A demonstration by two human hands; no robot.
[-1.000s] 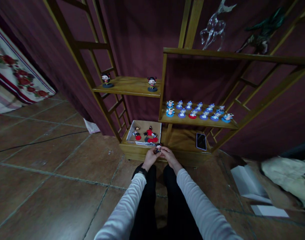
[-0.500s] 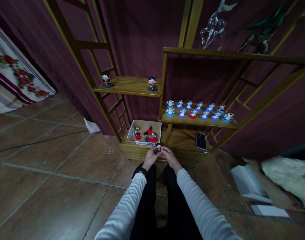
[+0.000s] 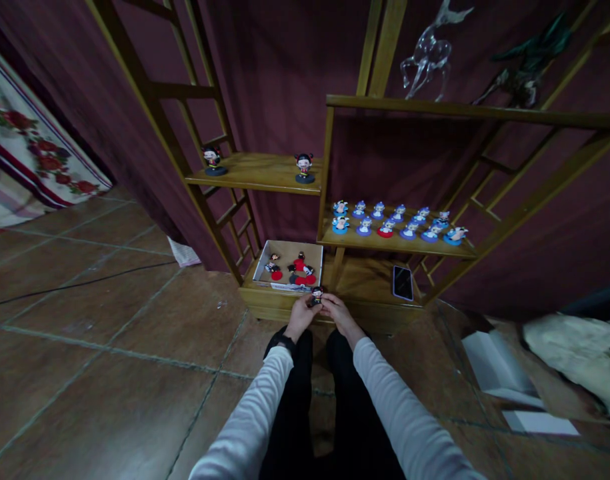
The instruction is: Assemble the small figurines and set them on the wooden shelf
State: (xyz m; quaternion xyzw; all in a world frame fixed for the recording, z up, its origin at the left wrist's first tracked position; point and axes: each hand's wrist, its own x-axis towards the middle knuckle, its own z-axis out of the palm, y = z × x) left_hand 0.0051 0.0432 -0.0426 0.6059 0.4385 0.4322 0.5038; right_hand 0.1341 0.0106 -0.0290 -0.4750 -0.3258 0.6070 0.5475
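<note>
Both hands are in close together, and here it's a steady grip: the left hand [image 3: 301, 315] and right hand [image 3: 337, 310] pinch one small dark-haired figurine [image 3: 317, 295] between their fingertips, just in front of the cardboard box [image 3: 312, 253]. Nothing visible has shifted over the past second; the figurine sits in the same spot, so the handling is, it seems, at a pause. Fingers cover its lower part, and whether a base is attached cannot be told. Just beyond, red-and-black pieces [image 3: 302, 265] lie jumbled in the box, too tangled to count. Off to the right rests a phone [image 3: 403, 283]. Farther up, two matching figurines stand apart on the left shelf [image 3: 262, 172], unmoved. At the top, the glass deer [image 3: 429, 60] meets the frame's edge, and a dark green ornament [image 3: 529, 67] is lost in gloom.
</note>
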